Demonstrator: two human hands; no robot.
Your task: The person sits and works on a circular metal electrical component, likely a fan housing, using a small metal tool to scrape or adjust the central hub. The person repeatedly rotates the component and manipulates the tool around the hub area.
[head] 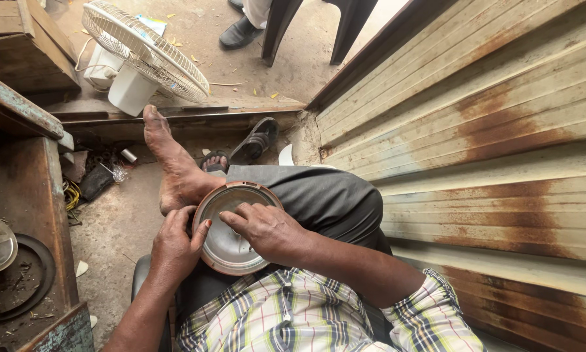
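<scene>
I see a round metal lid (pixel 231 228) with a reddish rim resting on the lap, against the grey trouser leg (pixel 319 195). My left hand (pixel 175 244) grasps its left edge, the thumb lying over the rim. My right hand (pixel 263 228) lies on top of the lid, not clenched, fingertips pressing the inner surface. A white fan (pixel 143 55) stands well apart on the floor.
</scene>
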